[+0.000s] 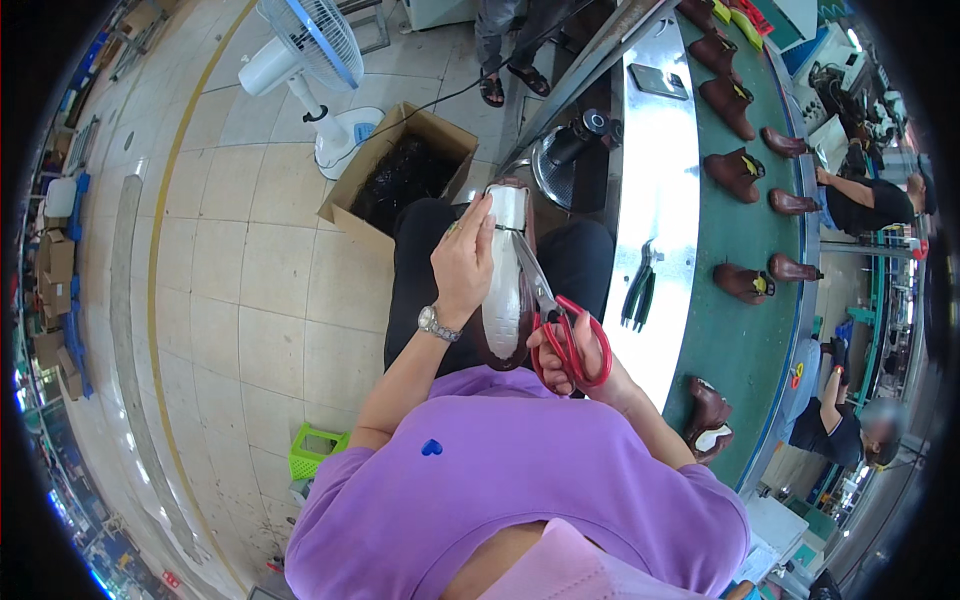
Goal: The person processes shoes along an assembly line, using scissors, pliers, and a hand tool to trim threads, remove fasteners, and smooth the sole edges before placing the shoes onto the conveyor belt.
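Observation:
A brown leather boot or shoe [505, 308] rests bottom up on my lap, its toe and heel line running away from me. Its underside is mostly white. My left hand [464, 262] holds it along the left side, fingers straight and thumb pressed on the white part. In my right hand [553, 358] is a pair of red-handled scissors [541, 286]. Their blade tips reach a thin dark strip or thread across the white underside, close to my left fingertips. Whether the tips have hold of the strip cannot be made out.
At my right, a white ledge [650, 150] carries a phone [658, 82] and dark-handled pliers [640, 290]. Beyond it, a green conveyor [690, 330] bears several brown shoes. A carton [455, 140] with dark contents and a white fan [330, 140] stand ahead. Co-workers are across the conveyor.

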The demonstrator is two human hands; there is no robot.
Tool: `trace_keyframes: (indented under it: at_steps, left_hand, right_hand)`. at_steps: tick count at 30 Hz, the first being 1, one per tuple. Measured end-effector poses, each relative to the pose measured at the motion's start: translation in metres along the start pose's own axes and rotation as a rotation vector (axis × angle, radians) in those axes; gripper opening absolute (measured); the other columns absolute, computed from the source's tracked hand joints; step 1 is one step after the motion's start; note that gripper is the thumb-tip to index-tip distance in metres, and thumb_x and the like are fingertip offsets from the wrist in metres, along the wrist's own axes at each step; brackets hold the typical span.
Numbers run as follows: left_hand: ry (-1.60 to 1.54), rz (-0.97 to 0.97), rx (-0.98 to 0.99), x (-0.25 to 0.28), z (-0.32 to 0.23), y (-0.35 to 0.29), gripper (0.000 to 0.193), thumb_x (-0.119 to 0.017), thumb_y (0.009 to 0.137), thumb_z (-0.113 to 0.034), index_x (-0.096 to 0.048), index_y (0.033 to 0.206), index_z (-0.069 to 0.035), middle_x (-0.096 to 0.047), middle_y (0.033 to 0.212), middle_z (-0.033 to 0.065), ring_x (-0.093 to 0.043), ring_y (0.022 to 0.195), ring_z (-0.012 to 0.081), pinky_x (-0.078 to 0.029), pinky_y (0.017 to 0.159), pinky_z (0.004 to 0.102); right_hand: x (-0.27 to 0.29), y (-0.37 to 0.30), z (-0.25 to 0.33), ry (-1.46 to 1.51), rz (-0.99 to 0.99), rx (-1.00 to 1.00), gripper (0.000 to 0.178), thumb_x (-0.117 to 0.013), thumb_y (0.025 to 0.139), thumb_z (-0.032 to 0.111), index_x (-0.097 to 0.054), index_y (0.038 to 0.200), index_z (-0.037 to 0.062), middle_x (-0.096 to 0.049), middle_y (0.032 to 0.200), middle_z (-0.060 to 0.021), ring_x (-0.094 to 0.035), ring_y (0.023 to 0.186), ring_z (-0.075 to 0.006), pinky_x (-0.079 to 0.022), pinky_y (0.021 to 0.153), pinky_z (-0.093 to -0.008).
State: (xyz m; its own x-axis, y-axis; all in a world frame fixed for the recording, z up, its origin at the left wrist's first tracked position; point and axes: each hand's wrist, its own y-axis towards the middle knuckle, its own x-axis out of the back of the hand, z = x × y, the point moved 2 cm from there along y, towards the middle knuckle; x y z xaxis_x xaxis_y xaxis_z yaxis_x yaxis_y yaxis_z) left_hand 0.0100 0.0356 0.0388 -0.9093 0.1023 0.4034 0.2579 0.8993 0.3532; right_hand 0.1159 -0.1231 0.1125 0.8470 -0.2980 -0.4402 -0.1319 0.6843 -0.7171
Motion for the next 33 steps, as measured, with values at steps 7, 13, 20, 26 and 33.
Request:
trace_keyframes:
  at_steps: [7, 13, 20, 26, 33]
  left_hand:
    - [0.035, -0.001, -0.052, 0.005, 0.002, 0.004, 0.024, -0.053, 0.089, -0.016, -0.061, 0.108, -0.004, -0.062, 0.108, 0.0162, -0.064, 0.084, 0.0279, -0.050, 0.072, 0.0321]
    - [0.092, 0.029, -0.071, 0.005, 0.000, 0.005, 0.019, -0.057, 0.086, -0.015, -0.063, 0.100, -0.003, -0.063, 0.107, 0.0144, -0.063, 0.090, 0.0274, -0.049, 0.076, 0.0327]
    - [0.416, 0.037, -0.431, 0.011, -0.012, 0.009, 0.013, -0.063, 0.078, -0.007, -0.065, 0.089, -0.001, -0.064, 0.098, 0.0090, -0.055, 0.105, 0.0260, -0.045, 0.086, 0.0338]
    - [0.257, -0.003, -0.379, 0.012, -0.005, 0.007, 0.009, -0.061, 0.076, 0.000, -0.060, 0.084, 0.003, -0.062, 0.088, 0.0105, -0.058, 0.086, 0.0264, -0.046, 0.078, 0.0339]
    - [0.231, -0.078, -0.354, 0.014, -0.006, 0.009, 0.005, -0.059, 0.078, 0.002, -0.059, 0.082, 0.003, -0.062, 0.084, 0.0108, -0.057, 0.080, 0.0257, -0.046, 0.074, 0.0332]
  right_hand:
    - [0.003, 0.032, -0.020, -0.178, -0.080, 0.094, 0.059, -0.031, 0.088, 0.063, -0.044, 0.074, 0.0073, -0.037, 0.054, 0.0014, -0.036, 0.038, -0.0084, -0.032, 0.035, -0.0214]
    - [0.005, 0.019, -0.029, -0.205, -0.247, 0.311, 0.044, -0.048, 0.091, 0.041, -0.046, 0.064, 0.0063, -0.042, 0.048, 0.0000, -0.041, 0.038, -0.0101, -0.032, 0.036, -0.0230]
    - [0.118, -0.006, -0.046, -0.345, -1.035, 0.510, 0.021, -0.057, 0.090, 0.026, -0.058, 0.087, 0.0046, -0.045, 0.058, 0.0034, -0.039, 0.049, -0.0039, -0.029, 0.043, -0.0206]
    - [0.204, -0.050, -0.103, -0.824, -1.557, 0.210, 0.051, -0.071, 0.072, 0.037, -0.063, 0.101, -0.0040, -0.058, 0.062, -0.0098, -0.054, 0.054, -0.0201, -0.044, 0.058, -0.0330]
    - [0.197, -0.036, -0.085, -1.040, -1.670, 0.297, 0.040, -0.065, 0.077, 0.025, -0.060, 0.105, -0.0035, -0.059, 0.097, -0.0193, -0.056, 0.093, -0.0337, -0.043, 0.082, -0.0396]
